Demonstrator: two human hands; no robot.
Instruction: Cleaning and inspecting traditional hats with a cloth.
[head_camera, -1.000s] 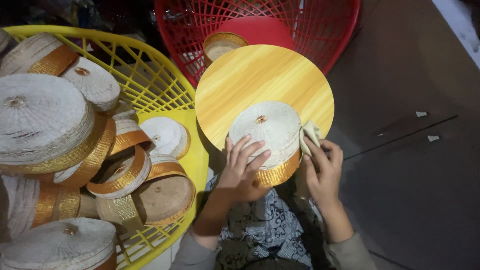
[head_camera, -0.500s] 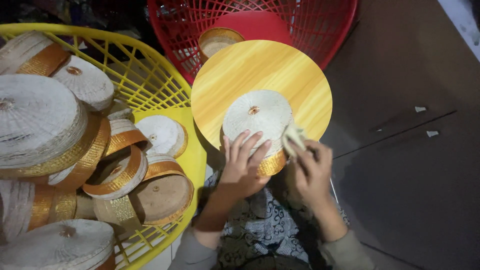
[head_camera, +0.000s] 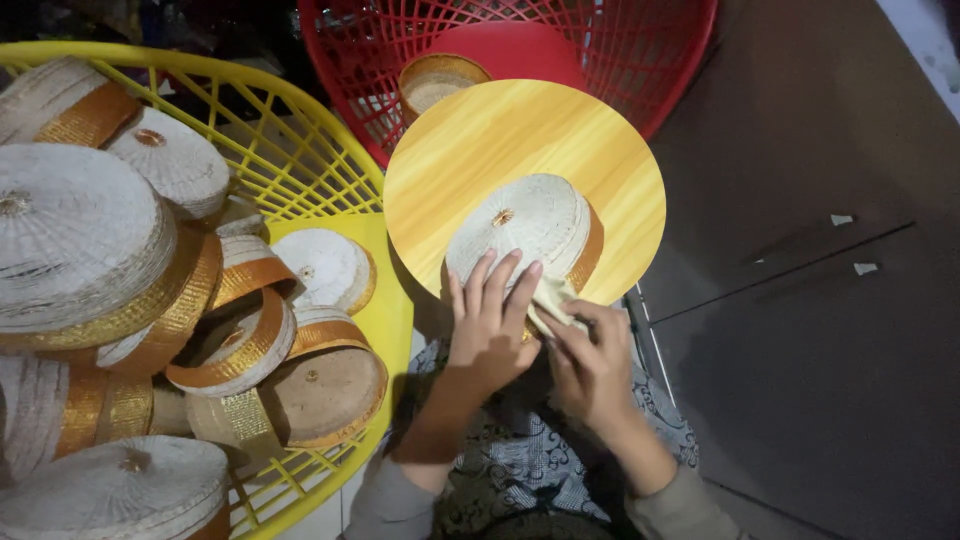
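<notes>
Left hand (head_camera: 492, 320) lies flat on the woven cap (head_camera: 522, 228), fingers spread, pressing without gripping, likely to steady it on the round yellow board (head_camera: 470, 150). Right hand (head_camera: 588, 362), just right of those fingers, pinches a pale cloth (head_camera: 552, 300) against the cap's gold band (head_camera: 588, 248). Both forearms reach up from the lap. Yellow basket (head_camera: 330, 150) of caps stands left; red basket (head_camera: 640, 70) beyond.

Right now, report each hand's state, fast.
Left hand: open, fingers spread flat on the round woven cap.
Right hand: closed, pinching a pale cloth against the cap.
</notes>
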